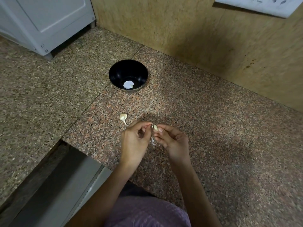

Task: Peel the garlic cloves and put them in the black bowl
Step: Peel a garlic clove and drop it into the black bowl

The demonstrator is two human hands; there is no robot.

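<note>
Pinching one garlic clove (155, 127) from both sides, your left hand (134, 140) and right hand (173, 142) held it short of the black bowl (114, 71) at 11 o'clock, likely so skin scraps (152, 141) landed on the counter (213, 128).

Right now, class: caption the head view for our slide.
Left hand and right hand pinch a clove above the counter; another clove lies nearby, bowl beyond.

Speckled brown granite floor (221, 131), jointed in slabs, one seam running diagonally. White appliance (49, 22), top left, standing on short grey feet (49, 56). Stained wood panel (180, 30) along the far and right side, meeting the floor. White board (262, 5) fixed to the panel, top right. Grey metal sill (65, 177), lower left. Purple cloth (144, 212), bottom edge.
</note>
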